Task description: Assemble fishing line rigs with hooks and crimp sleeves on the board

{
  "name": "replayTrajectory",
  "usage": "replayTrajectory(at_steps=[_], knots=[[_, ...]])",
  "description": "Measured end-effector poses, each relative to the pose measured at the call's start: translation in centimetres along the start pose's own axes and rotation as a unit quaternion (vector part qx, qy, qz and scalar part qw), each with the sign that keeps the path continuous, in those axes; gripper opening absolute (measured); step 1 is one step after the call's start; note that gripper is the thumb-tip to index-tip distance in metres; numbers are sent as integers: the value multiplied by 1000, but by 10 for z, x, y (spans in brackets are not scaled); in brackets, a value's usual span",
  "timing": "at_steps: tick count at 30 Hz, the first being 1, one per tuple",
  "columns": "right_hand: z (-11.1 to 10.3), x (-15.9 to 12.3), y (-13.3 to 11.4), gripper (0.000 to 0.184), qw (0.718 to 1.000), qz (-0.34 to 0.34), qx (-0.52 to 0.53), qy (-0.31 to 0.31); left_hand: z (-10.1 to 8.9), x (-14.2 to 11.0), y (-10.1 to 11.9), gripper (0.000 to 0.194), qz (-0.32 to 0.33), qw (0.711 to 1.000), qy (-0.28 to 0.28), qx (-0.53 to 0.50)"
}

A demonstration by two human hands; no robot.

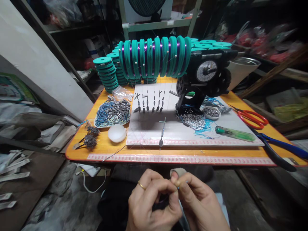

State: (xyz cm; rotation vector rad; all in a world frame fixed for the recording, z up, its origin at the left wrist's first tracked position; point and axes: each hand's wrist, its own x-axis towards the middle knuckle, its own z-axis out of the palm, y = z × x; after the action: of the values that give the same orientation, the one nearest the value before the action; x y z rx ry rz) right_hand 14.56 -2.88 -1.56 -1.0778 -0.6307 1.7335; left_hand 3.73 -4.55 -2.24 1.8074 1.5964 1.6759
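My left hand (152,200), with a gold-coloured ring, is closed in a pinch just in front of the table edge. Its fingertips meet those of my right hand (198,197), also pinched. A tiny blue-tipped piece (178,188) shows between the right fingertips; its kind is too small to tell. Whatever the left fingers hold is hidden. A beige wrap (179,171) covers one fingertip where the hands meet. Beyond them, a dark weight with a spring and crossbar (161,141) lies at the front of the white board (149,128).
Green spools (154,57) on a black geared machine (203,77) overhang the board. Around it are a tray of weights and blue pieces (113,113), a white dome (116,133), a green cutter (234,133), red scissors (252,118) and blue-handled pliers (284,146).
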Motion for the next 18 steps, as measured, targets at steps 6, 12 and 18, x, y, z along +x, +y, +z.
replayTrajectory(at_steps=[6,12,18], knots=[[1,0,1,31,1000,1,-7,4,0,0,0,14,-4,1000,-2,-3],[0,0,1,32,1000,6,-1,-5,-1,0,0,14,-2,1000,-1,2],[-2,0,2,32,1000,-3,-17,-4,0,1,0,14,-1,1000,-4,2]])
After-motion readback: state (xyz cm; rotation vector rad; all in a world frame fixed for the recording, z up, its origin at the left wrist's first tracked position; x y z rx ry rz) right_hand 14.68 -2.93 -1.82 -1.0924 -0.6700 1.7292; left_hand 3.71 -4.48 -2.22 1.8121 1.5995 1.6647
